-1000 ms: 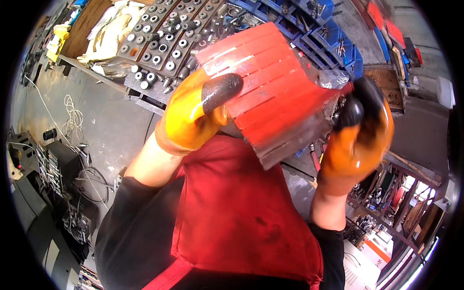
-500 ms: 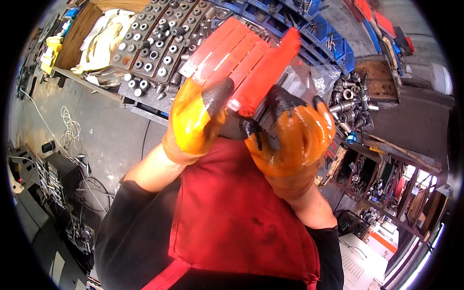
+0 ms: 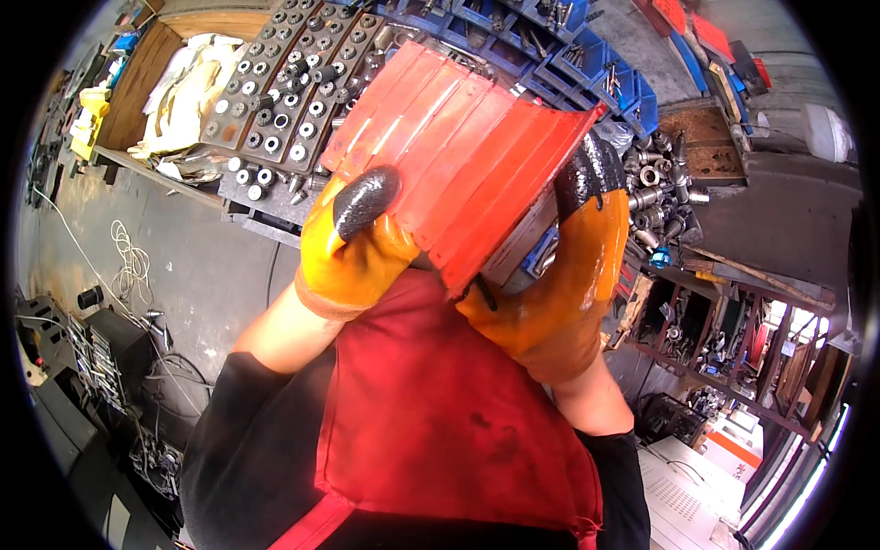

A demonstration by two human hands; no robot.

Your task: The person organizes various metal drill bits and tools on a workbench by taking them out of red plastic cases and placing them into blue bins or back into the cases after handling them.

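Red apron [image 3: 449, 394]; beyond it, a bowed red panel [image 3: 458, 151], held raised. Right hand [image 3: 559, 298]: half open, cupped at the panel's right edge, grip unclear. Left hand [image 3: 353, 247]: closed on the near edge, thumb uppermost; even support best limits twisting.

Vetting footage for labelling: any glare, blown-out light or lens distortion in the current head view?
Head view throughout: shiny streaks on the red ribbed panel, highlights on the left gloved hand; bright strip at lower right looks blown out; fisheye bends edges, corners black.
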